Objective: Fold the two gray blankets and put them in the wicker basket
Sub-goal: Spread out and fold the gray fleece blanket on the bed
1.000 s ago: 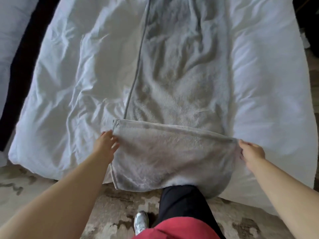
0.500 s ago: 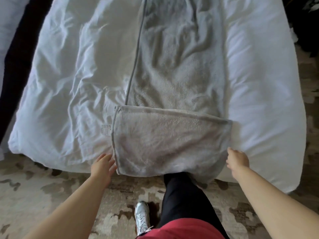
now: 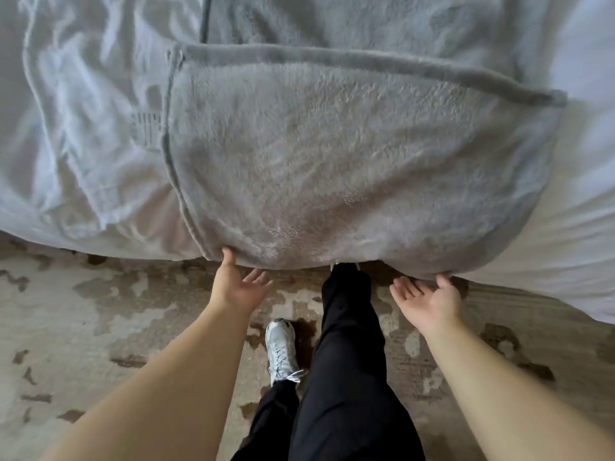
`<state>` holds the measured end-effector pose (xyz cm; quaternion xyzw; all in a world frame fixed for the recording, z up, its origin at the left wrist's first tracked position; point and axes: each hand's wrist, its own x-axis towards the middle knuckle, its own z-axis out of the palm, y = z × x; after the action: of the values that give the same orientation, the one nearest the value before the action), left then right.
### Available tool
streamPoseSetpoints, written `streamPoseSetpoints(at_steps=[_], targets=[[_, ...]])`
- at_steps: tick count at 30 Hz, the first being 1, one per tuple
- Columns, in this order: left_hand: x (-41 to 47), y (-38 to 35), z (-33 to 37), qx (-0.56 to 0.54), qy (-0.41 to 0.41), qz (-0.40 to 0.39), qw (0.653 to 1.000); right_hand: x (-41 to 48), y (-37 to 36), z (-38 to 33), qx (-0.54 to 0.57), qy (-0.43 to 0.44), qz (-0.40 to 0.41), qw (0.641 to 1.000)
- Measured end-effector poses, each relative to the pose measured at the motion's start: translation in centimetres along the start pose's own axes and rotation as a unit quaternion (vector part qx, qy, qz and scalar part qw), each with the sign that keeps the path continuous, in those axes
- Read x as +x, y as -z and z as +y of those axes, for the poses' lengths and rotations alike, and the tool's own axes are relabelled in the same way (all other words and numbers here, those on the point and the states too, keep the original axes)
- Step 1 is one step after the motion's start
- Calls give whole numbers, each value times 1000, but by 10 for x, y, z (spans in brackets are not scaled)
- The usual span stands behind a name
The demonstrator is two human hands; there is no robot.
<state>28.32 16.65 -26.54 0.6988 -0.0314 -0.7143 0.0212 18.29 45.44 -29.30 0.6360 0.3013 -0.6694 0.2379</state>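
Gray blanket [image 3: 332, 154]: folded, on white bed [image 3: 83, 128], draping its near edge. My left hand [image 3: 238, 287] and right hand [image 3: 429, 301]: fingers spread, palms up, beneath fold. My leg [image 3: 349, 327] between; patterned rug [image 3: 100, 311] below.

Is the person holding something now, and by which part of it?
Nothing is firmly gripped. Both hands are open, palms up, at the gray blanket's hanging lower fold: left hand near its left corner, right hand near its right corner, fingers only touching its edge.
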Motion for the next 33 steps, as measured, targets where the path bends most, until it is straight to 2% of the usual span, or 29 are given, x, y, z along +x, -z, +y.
streamPoseSetpoints(at_steps=[2, 5, 7, 10, 12, 15, 17, 20, 23, 26, 27, 28, 30, 32, 33], targets=[[-1, -8, -4, -53, 15, -13, 998, 5, -10, 1, 56, 1, -9, 998], [-15, -18, -4, -71, 32, -8, 997, 0, -21, 3, 89, 10, 4, 996], [-31, -23, -4, -67, 21, -5, 998, -12, -26, 0, 63, 12, 18, 998], [-54, -25, -2, 1, -56, 56, 997, -39, -28, -11, -3, -1, 46, 999], [-74, -24, 4, -2, -45, 97, 994, -63, -25, -22, -47, 5, 65, 997], [-113, -20, 14, -2, -42, 38, 998, -97, -15, -45, -97, 29, 82, 991], [-142, -15, 17, -33, -56, -8, 998, -122, -8, -58, -117, 34, 88, 989], [-183, -7, 21, -93, -58, -83, 991, -159, 3, -68, -130, 89, 76, 985], [-217, -1, 22, -31, -80, -110, 990, -199, 13, -65, -137, 173, 42, 975], [-240, 7, 26, 60, -176, -95, 978, -231, 29, -59, -136, 236, -8, 962], [-247, 10, 30, 81, -209, -84, 971, -240, 36, -57, -166, 254, -19, 953], [-253, 15, 35, 91, -236, -81, 964, -250, 43, -54, -232, 291, -24, 928], [-264, 25, 44, 88, -262, -96, 956, -264, 56, -43, -367, 358, -19, 858], [-275, 36, 51, 74, -266, -113, 954, -283, 69, -29, -436, 398, 41, 806], [-278, 43, 52, 68, -265, -116, 955, -293, 76, -24, -482, 440, 89, 752]])
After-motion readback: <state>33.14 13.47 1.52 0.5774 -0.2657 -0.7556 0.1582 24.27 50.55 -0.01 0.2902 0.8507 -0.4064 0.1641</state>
